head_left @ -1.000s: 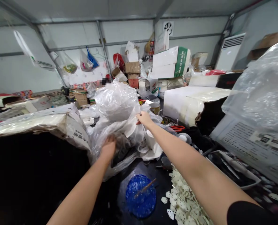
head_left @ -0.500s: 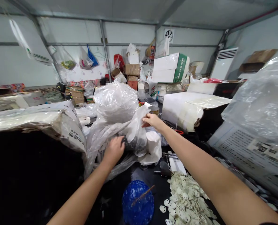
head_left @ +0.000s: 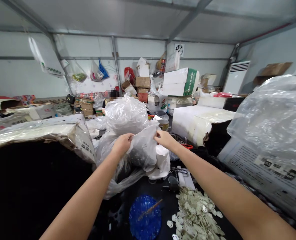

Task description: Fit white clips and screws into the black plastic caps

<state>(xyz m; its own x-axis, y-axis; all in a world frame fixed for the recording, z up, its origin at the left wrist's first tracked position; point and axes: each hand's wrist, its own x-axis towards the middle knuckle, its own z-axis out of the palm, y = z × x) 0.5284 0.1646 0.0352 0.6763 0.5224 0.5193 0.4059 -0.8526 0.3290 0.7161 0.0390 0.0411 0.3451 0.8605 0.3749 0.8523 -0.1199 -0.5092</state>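
Observation:
A translucent plastic bag (head_left: pixel 145 146) is stretched between my two hands, with something dark showing through its lower part. My left hand (head_left: pixel 123 144) pinches its left upper edge. On the other side, my right hand (head_left: pixel 163 138) grips the right upper edge with closed fingers. Behind it sits a full, shiny clear plastic bag (head_left: pixel 126 113). A white paper roll (head_left: pixel 162 161) stands just below my right hand. Closer to me lie a blue round lid-like disc (head_left: pixel 145 220) with a brown stick (head_left: pixel 150 210) across it, and a heap of pale flat pieces with holes (head_left: pixel 198 213).
An open carton (head_left: pixel 75 133) with a dark inside takes up the left. On the right are another open carton (head_left: pixel 190 116) and a large bubbly plastic bag (head_left: pixel 275 116) on a printed box (head_left: pixel 260 173). Scissors (head_left: pixel 179 170) lie beyond the heap. A person (head_left: pixel 111 95) is partly visible far back.
My left hand has risen from beside the dark thing to the bag's left edge. The bag is now spread between both hands. The view has tilted slightly upward.

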